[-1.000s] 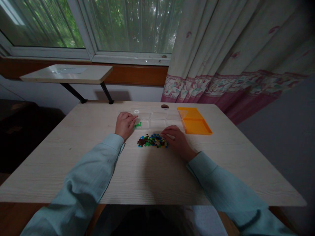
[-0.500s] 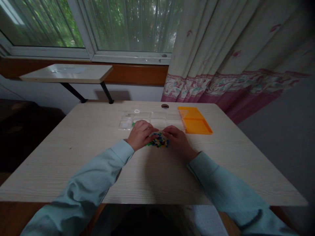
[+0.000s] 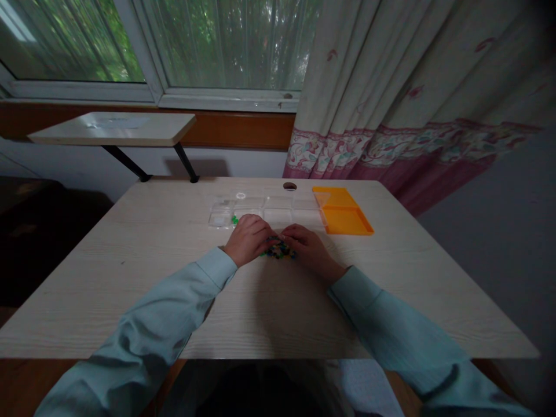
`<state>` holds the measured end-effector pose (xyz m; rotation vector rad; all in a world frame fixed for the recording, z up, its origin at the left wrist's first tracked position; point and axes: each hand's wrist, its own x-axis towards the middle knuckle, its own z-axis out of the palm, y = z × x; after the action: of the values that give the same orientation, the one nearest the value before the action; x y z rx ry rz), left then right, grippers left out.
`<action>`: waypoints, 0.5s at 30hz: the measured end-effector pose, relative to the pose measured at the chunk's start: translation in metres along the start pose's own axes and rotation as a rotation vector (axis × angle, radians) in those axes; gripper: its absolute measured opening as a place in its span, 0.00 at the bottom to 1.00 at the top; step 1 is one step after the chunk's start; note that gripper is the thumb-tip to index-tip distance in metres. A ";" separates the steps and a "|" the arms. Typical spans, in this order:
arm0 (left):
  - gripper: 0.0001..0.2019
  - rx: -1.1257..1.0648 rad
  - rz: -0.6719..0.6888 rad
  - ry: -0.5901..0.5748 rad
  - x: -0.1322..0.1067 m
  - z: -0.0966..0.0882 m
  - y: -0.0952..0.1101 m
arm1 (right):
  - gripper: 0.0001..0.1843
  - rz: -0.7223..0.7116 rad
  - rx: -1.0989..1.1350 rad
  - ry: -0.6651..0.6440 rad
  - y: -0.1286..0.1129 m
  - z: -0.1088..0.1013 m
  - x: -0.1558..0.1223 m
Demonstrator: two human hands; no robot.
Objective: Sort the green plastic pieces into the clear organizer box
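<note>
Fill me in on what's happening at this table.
A person in pale blue sleeves has both hands on a small pile of mixed coloured beads on the wooden table. The left hand and right hand close in on it from either side. Just behind sits a clear compartment tray holding a few green beads, with an orange lid beside it.

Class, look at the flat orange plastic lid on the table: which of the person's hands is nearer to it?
Right. The right hand rests by the heap of small coloured beads, closer to the flat orange plastic lid; the left hand lies beyond the heap, farther away.
</note>
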<state>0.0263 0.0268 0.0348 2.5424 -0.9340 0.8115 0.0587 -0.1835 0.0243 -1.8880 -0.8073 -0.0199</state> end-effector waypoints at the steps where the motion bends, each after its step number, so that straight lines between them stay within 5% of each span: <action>1: 0.11 0.003 0.002 -0.003 0.000 0.000 0.000 | 0.13 -0.008 -0.002 -0.006 0.001 0.000 0.000; 8: 0.11 0.041 -0.063 -0.012 0.000 -0.004 -0.006 | 0.13 -0.043 -0.032 -0.015 0.002 0.001 0.000; 15: 0.12 0.097 -0.341 0.213 -0.010 -0.007 -0.052 | 0.10 -0.141 -0.355 0.026 0.009 -0.004 0.001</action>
<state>0.0521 0.0735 0.0289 2.5314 -0.3896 1.0124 0.0656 -0.1884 0.0189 -2.1514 -0.9663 -0.2921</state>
